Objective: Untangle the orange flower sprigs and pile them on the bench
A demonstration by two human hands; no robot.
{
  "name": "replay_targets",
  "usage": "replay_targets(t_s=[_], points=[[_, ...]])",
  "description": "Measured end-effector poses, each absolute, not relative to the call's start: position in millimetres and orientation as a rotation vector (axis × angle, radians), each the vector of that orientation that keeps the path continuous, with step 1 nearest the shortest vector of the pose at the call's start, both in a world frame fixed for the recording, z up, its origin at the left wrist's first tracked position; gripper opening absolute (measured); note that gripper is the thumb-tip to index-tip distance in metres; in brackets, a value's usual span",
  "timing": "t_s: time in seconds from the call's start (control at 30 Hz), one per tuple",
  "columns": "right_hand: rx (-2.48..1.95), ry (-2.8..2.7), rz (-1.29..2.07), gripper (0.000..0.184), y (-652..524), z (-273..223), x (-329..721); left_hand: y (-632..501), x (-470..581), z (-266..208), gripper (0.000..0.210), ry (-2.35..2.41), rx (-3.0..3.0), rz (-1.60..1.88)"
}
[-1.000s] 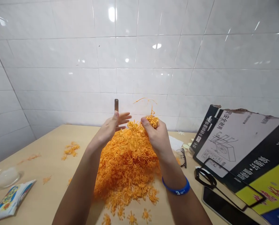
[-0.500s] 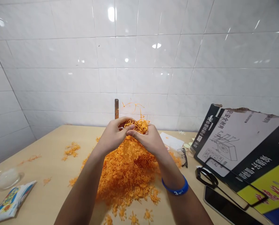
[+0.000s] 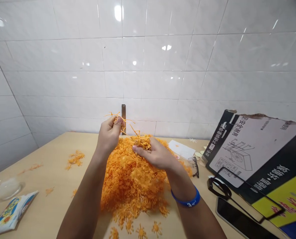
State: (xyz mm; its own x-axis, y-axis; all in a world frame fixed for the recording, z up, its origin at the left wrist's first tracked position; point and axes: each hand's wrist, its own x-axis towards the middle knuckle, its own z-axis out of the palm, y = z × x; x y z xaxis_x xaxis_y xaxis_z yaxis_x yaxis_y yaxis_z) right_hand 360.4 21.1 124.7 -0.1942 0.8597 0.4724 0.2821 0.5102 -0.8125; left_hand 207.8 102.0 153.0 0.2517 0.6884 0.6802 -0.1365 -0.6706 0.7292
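A big heap of small orange plastic pieces with splayed legs (image 3: 128, 186) covers the middle of the table. Above its left part, my left hand (image 3: 110, 134) is closed in a pinch on thin orange plastic strands (image 3: 123, 120). My right hand (image 3: 159, 152), with a blue wristband (image 3: 187, 200) on its wrist, is closed around a tangled orange bunch (image 3: 142, 142). A strand stretches between the two hands. The fingers under the bunch are hidden.
A printed cardboard box (image 3: 252, 159) leans at the right, with a phone (image 3: 240, 219), a black frame stand (image 3: 220, 189) and eyeglasses (image 3: 195, 167) before it. White paper (image 3: 181, 149) lies behind the heap. At left are a snack packet (image 3: 12, 212) and a small orange cluster (image 3: 75, 158).
My hands were together at the bunch; the left has moved up and left, drawing strands out of it. My right hand has lowered slightly with the bunch.
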Motion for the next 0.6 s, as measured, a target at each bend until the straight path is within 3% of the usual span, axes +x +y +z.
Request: replay_targets(t_s=[0.23,0.6], points=[[-1.037,-1.609,0.651,0.039,29,124,360,122,205,149,0.027,0.534,1.653,1.459],[-1.363,-1.706,0.399,0.039,12,130,348,158,213,132,0.032,0.76,1.577,1.629]])
